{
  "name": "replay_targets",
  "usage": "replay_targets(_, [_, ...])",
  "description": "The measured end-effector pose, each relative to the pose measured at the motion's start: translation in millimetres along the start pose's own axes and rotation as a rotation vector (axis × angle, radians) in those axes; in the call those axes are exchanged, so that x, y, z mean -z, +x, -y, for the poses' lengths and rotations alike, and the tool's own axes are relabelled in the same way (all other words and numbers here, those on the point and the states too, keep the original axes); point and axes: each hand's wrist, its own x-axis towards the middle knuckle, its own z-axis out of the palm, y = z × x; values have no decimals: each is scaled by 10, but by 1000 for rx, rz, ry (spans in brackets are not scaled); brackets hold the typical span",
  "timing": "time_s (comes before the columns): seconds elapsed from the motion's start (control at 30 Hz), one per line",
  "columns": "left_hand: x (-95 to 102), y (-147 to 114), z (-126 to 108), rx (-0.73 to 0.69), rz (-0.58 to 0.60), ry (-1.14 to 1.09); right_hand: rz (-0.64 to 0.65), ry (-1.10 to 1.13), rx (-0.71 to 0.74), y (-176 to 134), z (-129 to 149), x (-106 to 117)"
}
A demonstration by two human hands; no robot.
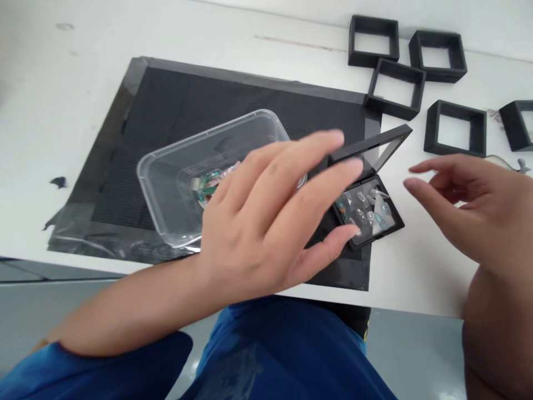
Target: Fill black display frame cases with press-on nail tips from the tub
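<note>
Left hand (258, 222) nearest: fingers spread, thumb tip over left part of black case (398, 224), contact unclear. Right hand (478, 205): right of case, thumb and index apart. Case: lid tilted up, clear nail-shaped pieces (361, 215) inside. Clear tub (166, 178): left of case, colored bits inside. 5 black frames (456, 147): beyond case, mostly rightward.

Blue clothing (287, 355), bare forearms (137, 311)
</note>
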Motion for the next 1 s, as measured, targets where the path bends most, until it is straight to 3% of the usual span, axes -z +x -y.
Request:
replay_targets(0.1, [-28,50,-22,51,12,94,-112,135,166,13,-35,-112])
replay_targets(0.23, [-151,107,13,30,-31,148,-87,179,350,41,-102,-307])
replay_targets(0.43, [-304,134,144,4,-89,93,-166,284,463,129,-99,-486])
replay_targets(0.63, [-305,201,85,-313,-351,86,-159,396,631,140,-146,-354])
replay_targets(0.73, [-269,196,36,-372,-350,84,-136,330,582,107,-175,-192])
replay_targets(0.8, [-256,159,5,-376,-300,60,-45,284,511,97,-196,-70])
replay_targets(0.9, [-287,60,-41,-424,-209,-64,250,265,449,100,-260,78])
replay_targets(1.0, [-375,-44,-67,-460,15,-270,501,174,348,100,-350,107])
